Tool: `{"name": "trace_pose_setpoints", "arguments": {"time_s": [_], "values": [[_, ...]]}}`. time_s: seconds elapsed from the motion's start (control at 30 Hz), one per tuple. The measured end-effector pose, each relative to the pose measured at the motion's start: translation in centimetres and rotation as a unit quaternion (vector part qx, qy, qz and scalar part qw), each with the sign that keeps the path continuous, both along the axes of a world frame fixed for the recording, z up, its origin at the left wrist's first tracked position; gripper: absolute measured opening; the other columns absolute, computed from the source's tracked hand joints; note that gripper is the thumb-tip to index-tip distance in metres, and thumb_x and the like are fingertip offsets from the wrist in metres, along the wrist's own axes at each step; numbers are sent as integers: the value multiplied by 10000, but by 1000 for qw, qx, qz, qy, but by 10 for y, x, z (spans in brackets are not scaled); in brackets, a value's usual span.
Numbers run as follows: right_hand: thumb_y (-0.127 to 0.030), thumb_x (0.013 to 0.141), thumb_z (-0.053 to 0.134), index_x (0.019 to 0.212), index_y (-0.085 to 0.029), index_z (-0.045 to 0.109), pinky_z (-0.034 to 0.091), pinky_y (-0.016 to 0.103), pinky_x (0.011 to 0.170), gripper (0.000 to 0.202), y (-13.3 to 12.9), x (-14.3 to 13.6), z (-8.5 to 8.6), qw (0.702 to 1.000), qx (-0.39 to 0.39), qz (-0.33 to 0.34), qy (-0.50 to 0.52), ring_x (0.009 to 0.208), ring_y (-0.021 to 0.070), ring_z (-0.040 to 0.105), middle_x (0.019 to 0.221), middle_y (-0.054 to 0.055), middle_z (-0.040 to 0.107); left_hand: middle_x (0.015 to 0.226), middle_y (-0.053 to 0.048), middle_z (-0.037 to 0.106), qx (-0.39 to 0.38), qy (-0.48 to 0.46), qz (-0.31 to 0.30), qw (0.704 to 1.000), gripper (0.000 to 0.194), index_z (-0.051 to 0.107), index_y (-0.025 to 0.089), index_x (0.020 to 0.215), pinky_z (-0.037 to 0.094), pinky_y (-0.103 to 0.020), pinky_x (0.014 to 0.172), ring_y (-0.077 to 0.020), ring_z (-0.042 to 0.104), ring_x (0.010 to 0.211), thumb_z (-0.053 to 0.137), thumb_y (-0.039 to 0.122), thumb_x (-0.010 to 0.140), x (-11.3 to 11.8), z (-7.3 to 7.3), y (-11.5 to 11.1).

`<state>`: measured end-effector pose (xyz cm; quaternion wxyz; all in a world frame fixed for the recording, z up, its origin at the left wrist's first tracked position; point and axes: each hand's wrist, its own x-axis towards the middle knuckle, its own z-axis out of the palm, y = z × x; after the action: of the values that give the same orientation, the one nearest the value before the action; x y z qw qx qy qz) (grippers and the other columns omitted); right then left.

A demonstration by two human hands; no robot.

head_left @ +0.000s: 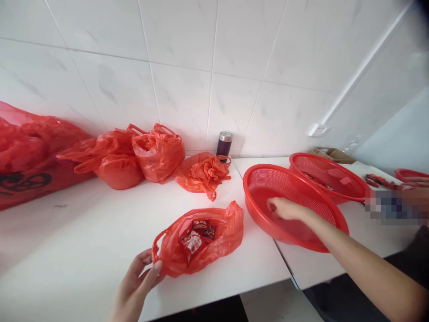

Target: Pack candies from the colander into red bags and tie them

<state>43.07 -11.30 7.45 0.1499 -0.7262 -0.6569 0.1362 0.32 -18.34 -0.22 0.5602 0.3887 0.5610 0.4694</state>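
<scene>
My left hand pinches the handle of a red plastic bag between thumb and fingers. The bag lies on the white table with its mouth wide, and small printed red packets show inside. Reaching in from the right, my right hand is low inside the nearer red plastic basket. Its fingers are curled together with the tips turned down; whatever they hold, if anything, is hidden. The basket has a perforated wall and stands right of the bag.
Filled red bags stand along the tiled wall, beside a crumpled red bag and a dark tumbler. Behind the near basket, a second basket holds a few small items. A co-worker's hand is at the far right.
</scene>
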Motion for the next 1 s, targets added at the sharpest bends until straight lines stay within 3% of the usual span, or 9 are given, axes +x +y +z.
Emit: {"name": "trace_pose_setpoints", "arguments": {"time_s": [0.13,0.23,0.33,0.43,0.5,0.6,0.73,0.93,1.0], "values": [[-248,821,552,803,-240,529,495,283,667,30,5,-47,39,993,81,39,74,802,173,626,871,14,655,918,-11,661,0,11,-31,999,329,614,210,895,522,-316,895,-211,632,921,680,505,765,-5,3,1],[-294,867,507,892,-264,547,504,287,693,56,-6,-106,46,972,94,145,160,809,168,635,931,5,654,868,-8,677,11,-13,-39,999,303,619,204,848,511,-325,917,-205,632,903,694,485,762,-4,5,2],[-234,888,457,937,-304,608,497,366,816,173,-12,-148,28,966,65,242,70,927,216,617,1047,22,638,860,2,667,20,-60,-30,998,281,619,207,827,539,-338,879,-192,627,874,711,464,758,-3,12,3],[-136,777,559,833,-280,651,461,485,864,180,-11,-155,1,960,76,267,-43,989,327,583,985,86,635,835,5,668,19,-129,-23,991,233,625,213,808,555,-322,850,-179,629,861,703,431,780,-9,24,5],[-64,644,645,762,-266,657,471,506,809,234,-12,-147,-12,955,73,263,-113,940,363,584,950,115,629,840,8,683,4,-173,-2,985,200,639,224,813,570,-301,813,-173,635,850,729,395,763,-17,33,6],[10,496,688,857,-296,686,490,406,595,473,-15,-133,-16,953,0,256,-163,717,282,605,881,85,624,872,21,699,-20,-213,41,976,240,666,243,832,591,-272,736,-165,641,821,808,350,671,-29,46,8],[-5,552,632,1017,-327,687,365,281,414,568,-10,-122,23,958,-127,248,-75,442,146,489,619,-6,552,861,8,706,-8,-220,24,975,245,689,242,829,599,-265,660,-172,647,766,822,340,648,-32,69,9],[-143,803,513,1184,-288,569,443,232,547,411,10,-124,113,969,138,157,134,618,110,585,899,-7,625,807,-14,735,100,-198,-24,975,217,749,203,818,578,-212,656,-150,652,693,828,308,645,-25,110,21],[-145,776,561,1118,-259,597,453,227,561,362,10,-128,129,968,111,172,142,632,111,593,887,-1,636,835,-28,752,118,-178,-48,976,209,764,191,811,581,-220,684,-161,666,725,831,301,646,-26,120,26]]}}
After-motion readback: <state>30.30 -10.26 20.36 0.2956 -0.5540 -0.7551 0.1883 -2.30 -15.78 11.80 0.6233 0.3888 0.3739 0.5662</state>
